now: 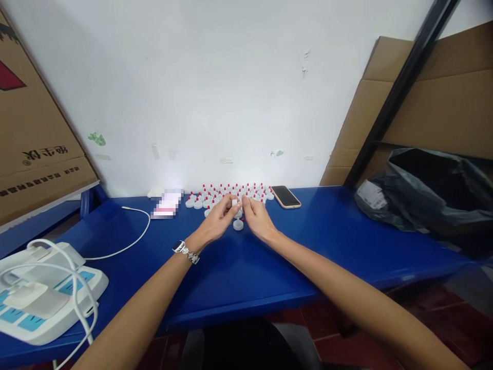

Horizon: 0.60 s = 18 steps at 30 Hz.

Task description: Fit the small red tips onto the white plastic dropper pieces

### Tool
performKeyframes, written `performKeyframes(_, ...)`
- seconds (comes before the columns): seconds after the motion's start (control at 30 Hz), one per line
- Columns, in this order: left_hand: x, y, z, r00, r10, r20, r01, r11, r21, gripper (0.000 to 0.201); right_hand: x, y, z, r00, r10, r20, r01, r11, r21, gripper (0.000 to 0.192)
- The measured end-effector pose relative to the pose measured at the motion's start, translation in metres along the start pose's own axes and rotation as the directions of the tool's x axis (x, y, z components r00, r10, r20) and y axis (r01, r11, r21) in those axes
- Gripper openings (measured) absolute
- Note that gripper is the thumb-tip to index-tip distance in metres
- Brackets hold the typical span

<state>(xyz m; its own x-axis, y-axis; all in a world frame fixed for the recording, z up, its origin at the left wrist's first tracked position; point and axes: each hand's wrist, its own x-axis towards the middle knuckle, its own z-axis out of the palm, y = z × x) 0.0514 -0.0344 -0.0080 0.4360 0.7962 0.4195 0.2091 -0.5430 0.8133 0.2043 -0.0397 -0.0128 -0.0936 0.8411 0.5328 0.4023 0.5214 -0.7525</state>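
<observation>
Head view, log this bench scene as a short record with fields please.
surface: long blue table
left hand: pinching a small white plastic cap
right hand: fingertips at the same cap
below the hands: one loose white cap
behind: cluster of white caps with red tips
right of cluster: phone in tan case
far right: black plastic bag
left: white cable

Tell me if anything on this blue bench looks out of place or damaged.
Nothing looks damaged. One white cap lies apart from the group of red-tipped caps, just below the left hand and right hand, which pinch a small white piece.
</observation>
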Motion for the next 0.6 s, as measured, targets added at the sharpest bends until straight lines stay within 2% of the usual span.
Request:
performKeyframes(0.13, 0.005, -0.005, -0.014, 0.994, -0.099, -0.055, 0.079, 0.954, -0.29, 0.044, 0.002, 0.003, -0.011, 0.997, 0.006, -0.08, -0.009, 1.0, -0.029, 0.049)
performKeyframes(0.2, 0.006, -0.006, -0.026, 0.985, -0.132, -0.111, 0.086, 0.935, -0.345, 0.046, 0.005, 0.008, -0.018, 0.993, 0.046, -0.108, -0.05, 0.998, -0.029, 0.048)
performKeyframes(0.23, 0.006, -0.007, -0.031, 0.98, -0.125, -0.154, 0.067, 0.941, -0.333, 0.044, 0.007, 0.011, -0.02, 0.994, 0.071, -0.079, -0.074, 0.997, -0.028, 0.048)
performKeyframes(0.3, 0.006, -0.008, -0.036, 0.982, -0.099, -0.16, 0.063, 0.974, -0.22, 0.041, 0.01, 0.015, -0.021, 0.993, 0.089, 0.073, -0.087, 0.996, -0.033, 0.046)
performKeyframes(0.37, 0.005, -0.01, -0.036, 0.993, -0.067, -0.097, 0.06, 0.996, -0.069, 0.039, 0.011, 0.017, -0.02, 0.977, 0.048, 0.209, -0.036, 0.997, -0.064, 0.044)
performKeyframes(0.47, 0.002, -0.016, -0.035, 0.999, -0.047, -0.014, 0.048, 0.993, 0.111, 0.037, 0.013, 0.02, -0.022, 0.96, 0.017, 0.28, 0.027, 0.988, -0.152, 0.035)
performKeyframes(0.6, -0.002, -0.027, -0.04, 0.995, -0.092, 0.047, 0.077, 0.965, 0.252, 0.039, 0.014, 0.024, -0.031, 0.922, 0.082, 0.378, 0.005, 0.975, -0.224, 0.017)
